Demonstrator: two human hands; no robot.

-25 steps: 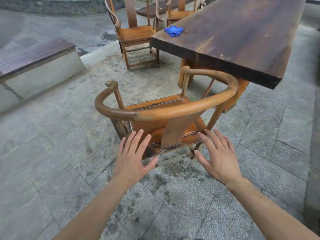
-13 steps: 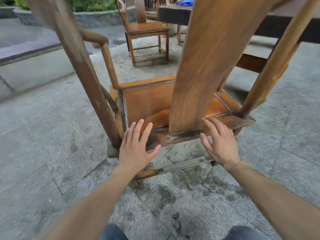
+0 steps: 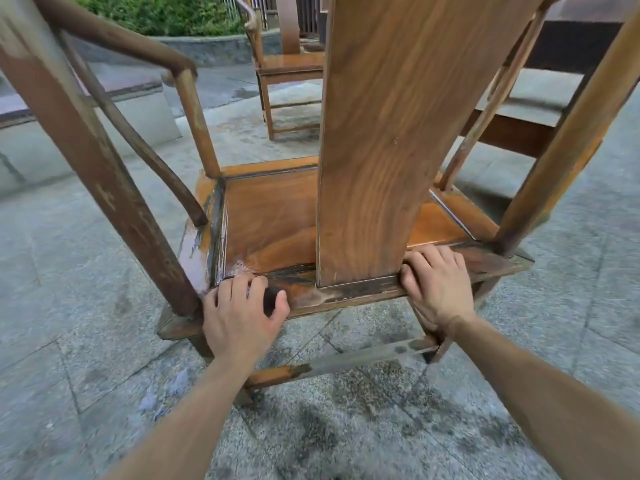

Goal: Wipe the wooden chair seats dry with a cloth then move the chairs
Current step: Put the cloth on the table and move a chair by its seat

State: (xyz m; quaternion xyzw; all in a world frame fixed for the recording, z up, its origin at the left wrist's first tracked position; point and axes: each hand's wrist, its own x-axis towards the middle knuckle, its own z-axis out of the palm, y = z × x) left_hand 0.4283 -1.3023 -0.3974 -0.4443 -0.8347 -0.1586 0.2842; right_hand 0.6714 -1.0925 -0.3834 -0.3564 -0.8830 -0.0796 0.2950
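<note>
both hands, left hand [image 3: 239,315] and right hand [image 3: 437,284], grip the chair [image 3: 381,133] at its rear seat rail; solid wood, likely heavy, rigid, damp-slick.

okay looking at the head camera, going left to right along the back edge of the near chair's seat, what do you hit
Rear left post → left hand gripping the seat's back rail → back splat → right hand gripping the rail → rear right post.
</note>
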